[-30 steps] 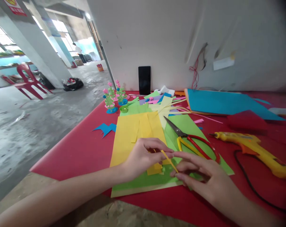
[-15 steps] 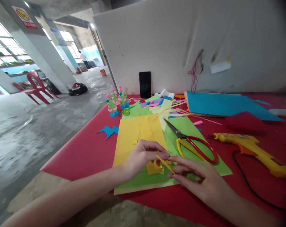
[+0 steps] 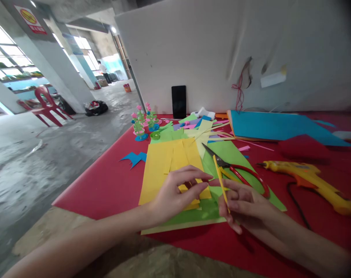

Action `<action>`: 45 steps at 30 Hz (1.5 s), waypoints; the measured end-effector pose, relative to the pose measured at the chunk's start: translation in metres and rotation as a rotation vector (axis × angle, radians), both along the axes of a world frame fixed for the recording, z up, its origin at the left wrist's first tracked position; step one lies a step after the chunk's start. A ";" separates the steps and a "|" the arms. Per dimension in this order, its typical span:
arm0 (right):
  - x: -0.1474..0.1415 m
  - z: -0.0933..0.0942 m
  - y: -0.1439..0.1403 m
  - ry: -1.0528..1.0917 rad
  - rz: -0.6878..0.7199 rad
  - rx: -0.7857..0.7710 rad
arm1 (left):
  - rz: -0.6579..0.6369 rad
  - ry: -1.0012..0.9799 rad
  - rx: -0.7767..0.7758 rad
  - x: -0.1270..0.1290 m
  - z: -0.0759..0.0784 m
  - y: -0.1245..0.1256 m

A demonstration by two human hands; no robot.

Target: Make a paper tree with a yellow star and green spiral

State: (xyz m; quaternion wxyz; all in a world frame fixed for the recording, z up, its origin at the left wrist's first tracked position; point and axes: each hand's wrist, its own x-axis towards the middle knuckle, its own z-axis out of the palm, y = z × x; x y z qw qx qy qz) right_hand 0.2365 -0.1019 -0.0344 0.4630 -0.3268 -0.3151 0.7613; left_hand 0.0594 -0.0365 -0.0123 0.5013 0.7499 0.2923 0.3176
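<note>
My right hand pinches a thin yellow paper strip, which stands nearly upright above the green sheet. Fingers apart, my left hand hovers just left of the strip, over cut yellow paper pieces, and holds nothing. Red-and-yellow-handled scissors lie on the green sheet right behind my right hand, blades pointing away to the left.
A yellow glue gun with a black cord lies at right on the red table. Blue sheets, loose coloured strips, small paper flowers and a black phone against the wall stand farther back. The table's left edge drops to concrete floor.
My right hand has taken the yellow strip alone and tipped it from slanting to nearly upright. My left hand has let go of it and opened its fingers.
</note>
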 end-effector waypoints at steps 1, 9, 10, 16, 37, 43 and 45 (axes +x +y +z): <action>0.001 -0.001 0.000 0.012 0.006 -0.002 | 0.000 0.011 0.054 0.000 -0.002 0.001; -0.002 -0.002 -0.002 -0.025 -0.013 -0.056 | 0.086 0.012 0.202 -0.002 -0.004 0.008; -0.002 -0.002 -0.001 -0.037 -0.036 -0.063 | 0.112 0.015 0.186 -0.002 -0.003 0.010; -0.002 -0.002 0.004 -0.089 -0.152 -0.067 | 0.275 0.059 -0.003 -0.006 -0.002 0.027; -0.009 0.001 0.002 -0.464 -0.055 0.112 | -0.024 -0.015 -0.224 0.007 -0.002 0.004; -0.008 0.003 0.001 -0.645 -0.112 0.192 | -0.036 -0.017 -0.154 0.007 0.001 0.002; -0.007 0.007 0.002 -0.700 -0.170 0.228 | -0.038 -0.017 -0.102 0.006 0.002 0.003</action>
